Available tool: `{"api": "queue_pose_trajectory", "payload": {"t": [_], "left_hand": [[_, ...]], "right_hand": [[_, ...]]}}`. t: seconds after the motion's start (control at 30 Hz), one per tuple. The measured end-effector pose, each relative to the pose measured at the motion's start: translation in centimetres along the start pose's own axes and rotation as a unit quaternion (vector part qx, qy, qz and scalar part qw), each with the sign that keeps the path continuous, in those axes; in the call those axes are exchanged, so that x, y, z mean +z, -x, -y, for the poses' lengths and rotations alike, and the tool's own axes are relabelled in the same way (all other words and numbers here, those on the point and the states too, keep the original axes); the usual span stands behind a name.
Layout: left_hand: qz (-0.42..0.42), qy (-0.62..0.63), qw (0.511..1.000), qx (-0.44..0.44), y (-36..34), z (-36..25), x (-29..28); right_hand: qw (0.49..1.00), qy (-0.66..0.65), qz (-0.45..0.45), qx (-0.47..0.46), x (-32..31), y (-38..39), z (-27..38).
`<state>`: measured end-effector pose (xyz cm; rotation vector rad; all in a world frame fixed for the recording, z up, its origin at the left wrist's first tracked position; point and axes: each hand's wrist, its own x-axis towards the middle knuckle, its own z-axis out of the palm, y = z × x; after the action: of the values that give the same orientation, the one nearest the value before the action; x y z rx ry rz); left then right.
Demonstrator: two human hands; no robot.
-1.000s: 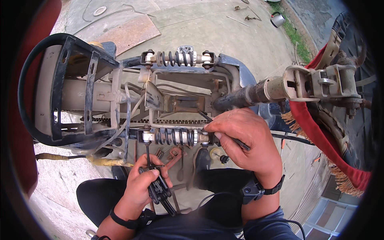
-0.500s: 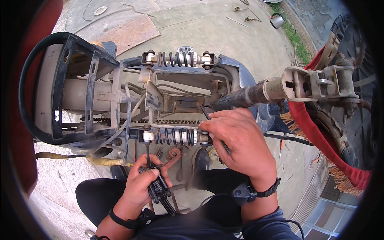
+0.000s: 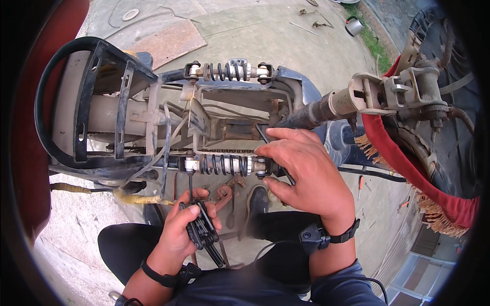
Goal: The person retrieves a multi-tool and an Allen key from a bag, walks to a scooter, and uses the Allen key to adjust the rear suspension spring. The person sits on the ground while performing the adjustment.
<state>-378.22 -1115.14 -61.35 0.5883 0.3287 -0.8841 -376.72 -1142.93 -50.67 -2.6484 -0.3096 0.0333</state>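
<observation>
A folding hex key set [image 3: 201, 229], black, is in my left hand [image 3: 178, 224], fingers wrapped round it. One of its keys stands out toward the bolt at the left end of the near coil-spring shock absorber [image 3: 224, 164]. My right hand [image 3: 311, 168] is over that shock's right end, with a black L-shaped hex key [image 3: 262, 133] under its fingers. The key's bent tip is beside the dark frame tube [image 3: 301, 116]; its middle is hidden by the fingers. The thumb is spread away from the index finger.
The stripped two-wheeler frame spans the view, with a rear rack [image 3: 81, 107], a far shock absorber [image 3: 227, 72] and a chain. A red fringed cloth [image 3: 393, 158] hangs at right. On the ground are a pipe wrench [image 3: 223, 198], an orange-handled screwdriver [image 3: 361, 182] and a kettle [image 3: 353, 26].
My right hand has tilted the hex key a little upward, and its thumb has moved down, apart from the index finger. My left hand keeps its grip; the view has shifted slightly.
</observation>
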Motion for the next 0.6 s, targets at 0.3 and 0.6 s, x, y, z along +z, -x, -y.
{"api": "queue_pose_trajectory", "payload": {"t": [0.3,0.6], "left_hand": [[0.001,-0.017,1.0,-0.001,0.26,0.19,0.17],[-0.027,-0.041,0.999,0.005,0.45,0.03,0.76]], "right_hand": [[1.0,-0.003,-0.019,-0.01,0.45,0.22,-0.59],[1.0,0.002,-0.025,-0.015,0.49,0.31,-0.55]]}}
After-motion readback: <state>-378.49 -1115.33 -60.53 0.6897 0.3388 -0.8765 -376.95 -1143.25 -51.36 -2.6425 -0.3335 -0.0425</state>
